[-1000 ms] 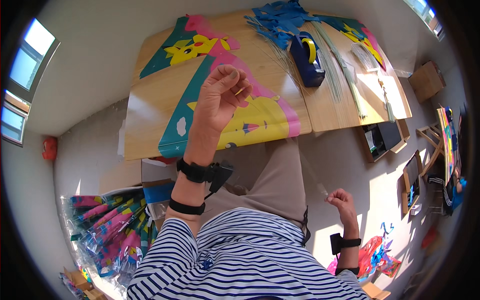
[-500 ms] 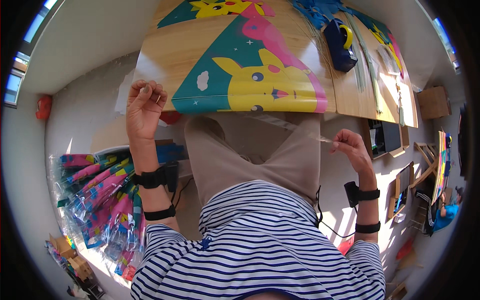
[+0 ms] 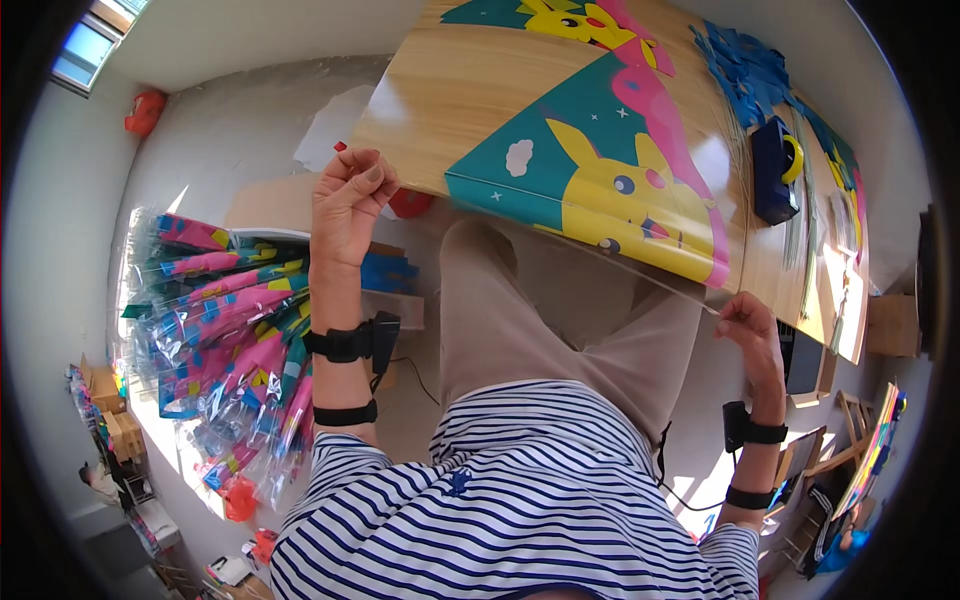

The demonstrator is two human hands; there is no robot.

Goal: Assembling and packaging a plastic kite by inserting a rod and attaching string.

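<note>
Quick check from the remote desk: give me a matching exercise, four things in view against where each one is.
Things:
1. left hand
2. right hand
3. tape dispenser
4. wrapped kites

Places:
A. on the floor, left of the person
B. raised at the table's near left edge
C. on the table, far right
D. low on the right, pinching a thin rod

Pairs: 1-B, 2-D, 3-C, 4-A

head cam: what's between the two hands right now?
A thin rod, pinched by left hand and right hand, spans across the tan-trousered lap, below the colourful kite sheet on the table.

One wooden table [image 3: 450, 110], one tape dispenser [image 3: 773, 170], two hands.
</note>
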